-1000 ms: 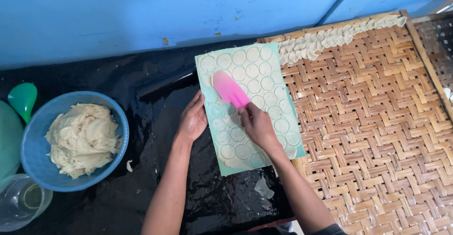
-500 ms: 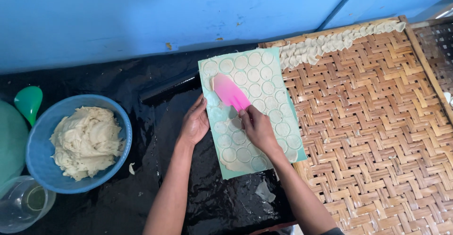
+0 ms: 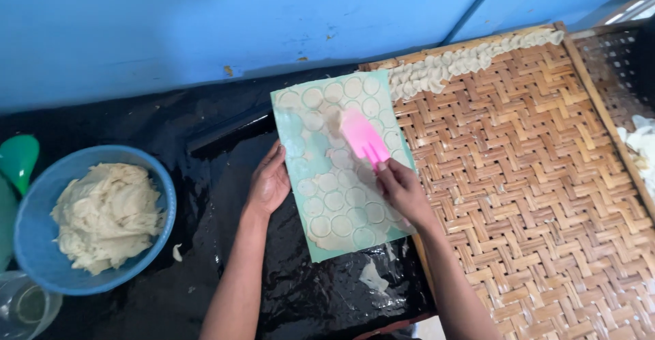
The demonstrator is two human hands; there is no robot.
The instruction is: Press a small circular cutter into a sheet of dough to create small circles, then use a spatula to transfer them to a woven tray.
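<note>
The right hand (image 3: 402, 190) has its fingers clenched on a pink spatula (image 3: 361, 137), whose blade lies on a green mould (image 3: 338, 166) with round holes packed with dough. The left hand (image 3: 268, 184) presses the mould's 9 o'clock edge, fingers released and flat. The mould lies on the black tabletop (image 3: 205, 149), touching a woven tray (image 3: 532, 176) at 3 o'clock. A blue bowl (image 3: 41, 272) of dough sits at 9 o'clock.

Two bare forearms reaching from the near edge, left hand (image 3: 269, 184) flat, palm down, fingers together, right hand (image 3: 402, 188) curled closed in a grip, knuckles up
</note>
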